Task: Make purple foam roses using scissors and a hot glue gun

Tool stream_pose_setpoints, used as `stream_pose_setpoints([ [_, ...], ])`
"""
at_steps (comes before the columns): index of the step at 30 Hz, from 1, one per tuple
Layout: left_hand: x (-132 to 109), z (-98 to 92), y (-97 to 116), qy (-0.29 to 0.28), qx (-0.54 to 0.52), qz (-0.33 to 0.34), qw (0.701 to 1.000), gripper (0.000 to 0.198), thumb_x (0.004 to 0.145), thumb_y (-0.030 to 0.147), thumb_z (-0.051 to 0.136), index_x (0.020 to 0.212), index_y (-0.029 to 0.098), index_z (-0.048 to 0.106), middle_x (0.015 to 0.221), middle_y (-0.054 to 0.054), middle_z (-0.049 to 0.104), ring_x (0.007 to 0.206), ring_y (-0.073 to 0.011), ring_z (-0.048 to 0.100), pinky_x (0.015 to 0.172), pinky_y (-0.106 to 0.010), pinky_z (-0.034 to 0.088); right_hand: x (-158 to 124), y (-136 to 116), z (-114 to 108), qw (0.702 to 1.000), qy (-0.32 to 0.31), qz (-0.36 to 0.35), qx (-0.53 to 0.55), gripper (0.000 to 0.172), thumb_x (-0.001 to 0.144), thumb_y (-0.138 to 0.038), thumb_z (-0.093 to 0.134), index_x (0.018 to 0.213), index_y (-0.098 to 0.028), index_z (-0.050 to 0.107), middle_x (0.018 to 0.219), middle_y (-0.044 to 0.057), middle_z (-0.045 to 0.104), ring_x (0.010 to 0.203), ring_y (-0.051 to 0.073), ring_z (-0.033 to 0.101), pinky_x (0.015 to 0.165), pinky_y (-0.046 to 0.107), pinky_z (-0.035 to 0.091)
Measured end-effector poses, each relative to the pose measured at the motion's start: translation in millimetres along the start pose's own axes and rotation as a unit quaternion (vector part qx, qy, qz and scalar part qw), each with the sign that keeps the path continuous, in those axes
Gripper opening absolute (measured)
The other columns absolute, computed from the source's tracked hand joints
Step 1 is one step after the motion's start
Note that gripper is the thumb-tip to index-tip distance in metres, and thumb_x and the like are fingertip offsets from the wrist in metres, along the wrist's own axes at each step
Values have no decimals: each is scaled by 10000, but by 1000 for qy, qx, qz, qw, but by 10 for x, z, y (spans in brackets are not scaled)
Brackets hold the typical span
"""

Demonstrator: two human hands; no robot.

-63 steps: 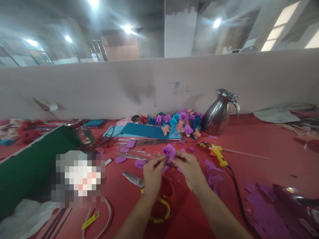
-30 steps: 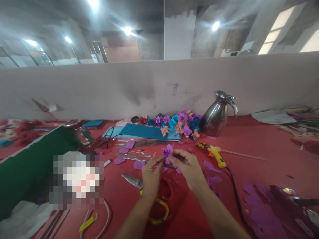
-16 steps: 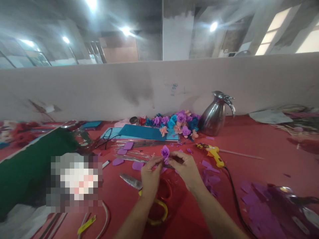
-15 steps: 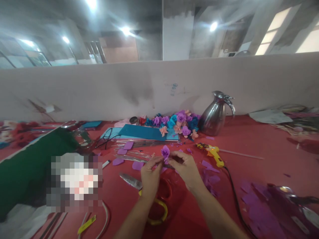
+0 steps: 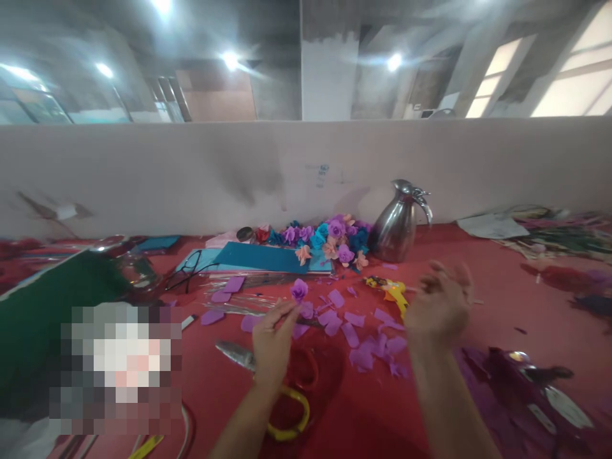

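Observation:
A small purple paper flower (image 5: pixel 299 291) is pinched upright between the fingertips of my left hand (image 5: pixel 271 344), over the middle of the red table (image 5: pixel 363 421). My right hand (image 5: pixel 440 303) is raised beside the yellow glue gun (image 5: pixel 394 294), partly covering its handle, with loosely curled fingers apart and nothing seen between them. Purple paper petals (image 5: pixel 362 354) lie scattered between both hands. Scissors with yellow and red handles (image 5: pixel 289 433) lie under my left wrist.
A bunch of paper flowers (image 5: pixel 319 237) and a steel jug (image 5: pixel 394 223) stand at the back. Teal sheets (image 5: pixel 268 255) and eyeglasses (image 5: pixel 191 270) lie left of them. A dark, shiny object (image 5: pixel 540 389) is at the right, a green board (image 5: pixel 52 299) at the left.
My right hand has left the purple flower and moved right, up beside the glue gun, with its fingers loosened. My left hand still holds the flower. The view has shifted slightly right.

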State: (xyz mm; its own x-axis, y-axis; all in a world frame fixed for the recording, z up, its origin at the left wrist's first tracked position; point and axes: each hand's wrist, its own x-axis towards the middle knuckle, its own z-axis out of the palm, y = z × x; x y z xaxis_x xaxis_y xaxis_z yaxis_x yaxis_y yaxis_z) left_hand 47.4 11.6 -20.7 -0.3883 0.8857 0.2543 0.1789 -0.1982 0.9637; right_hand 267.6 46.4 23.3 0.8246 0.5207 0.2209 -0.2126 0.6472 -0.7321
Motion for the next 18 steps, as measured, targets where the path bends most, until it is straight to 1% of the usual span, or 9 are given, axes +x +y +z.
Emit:
stream_pose_setpoints([
  [1, -4, 6, 4, -4, -5, 0, 1000, 162, 658, 294, 705, 778, 196, 752, 824, -43, 745, 883, -236, 665, 876, -387, 497, 25, 13, -15, 999, 14, -12, -33, 293, 706, -210, 583, 994, -262, 579, 802, -38, 610, 577, 88, 508, 559, 214, 409],
  [2, -10, 15, 2, -9, -9, 1, 1000, 153, 660, 292, 704, 769, 197, 751, 810, -40, 744, 849, -227, 670, 854, -376, 507, -9, 38, -10, 997, -23, 9, -77, 229, 692, -223, 602, 919, -246, 608, 770, -29, 609, 577, 98, 509, 549, 220, 403],
  [3, -17, 24, -4, -14, -12, 3, 1000, 140, 662, 288, 703, 758, 198, 751, 795, -37, 744, 819, -219, 672, 835, -364, 515, -95, 67, 13, 984, -113, 56, -124, 184, 676, -241, 629, 860, -232, 633, 750, -15, 620, 597, 114, 526, 561, 232, 411],
  [4, -23, 31, -16, -22, -15, 4, 1000, 127, 666, 281, 699, 749, 199, 750, 782, -35, 743, 794, -212, 673, 818, -355, 521, -219, 93, 49, 954, -224, 112, -163, 154, 662, -261, 653, 811, -220, 654, 734, 1, 636, 621, 133, 547, 581, 249, 424],
  [5, -30, 36, -31, -30, -18, 6, 999, 117, 670, 274, 695, 742, 200, 750, 774, -35, 742, 775, -207, 673, 804, -349, 525, -362, 111, 92, 905, -346, 161, -188, 148, 659, -273, 669, 793, -209, 673, 742, 17, 657, 658, 152, 570, 616, 268, 438],
  [6, -35, 39, -47, -36, -22, 7, 999, 111, 675, 268, 689, 739, 201, 749, 772, -36, 741, 762, -204, 674, 795, -347, 527, -505, 122, 136, 862, -429, 183, -199, 133, 663, -278, 669, 771, -201, 683, 742, 23, 668, 670, 162, 579, 633, 279, 442],
  [8, -41, 34, -79, -41, -33, 10, 999, 112, 683, 261, 678, 748, 204, 749, 792, -40, 743, 770, -206, 675, 800, -356, 526, -736, 126, 204, 815, -511, 171, -213, 102, 686, -264, 656, 754, -196, 688, 732, 17, 662, 661, 157, 569, 630, 276, 437],
  [12, -38, 11, -105, -52, -45, 17, 998, 134, 687, 248, 663, 779, 208, 751, 852, -55, 745, 811, -215, 674, 839, -387, 513, -871, 139, 222, 807, -533, 123, -223, 83, 713, -249, 648, 767, -194, 679, 733, 5, 625, 656, 143, 544, 603, 253, 428],
  [18, -47, -7, -16, -46, -9, 56, 997, 136, 686, 217, 643, 769, 218, 749, 811, -47, 741, 809, -213, 673, 838, -398, 519, -819, 208, 171, 803, -532, 141, -227, 133, 713, -312, 662, 750, -186, 680, 712, 13, 632, 656, 155, 554, 629, 273, 449],
])
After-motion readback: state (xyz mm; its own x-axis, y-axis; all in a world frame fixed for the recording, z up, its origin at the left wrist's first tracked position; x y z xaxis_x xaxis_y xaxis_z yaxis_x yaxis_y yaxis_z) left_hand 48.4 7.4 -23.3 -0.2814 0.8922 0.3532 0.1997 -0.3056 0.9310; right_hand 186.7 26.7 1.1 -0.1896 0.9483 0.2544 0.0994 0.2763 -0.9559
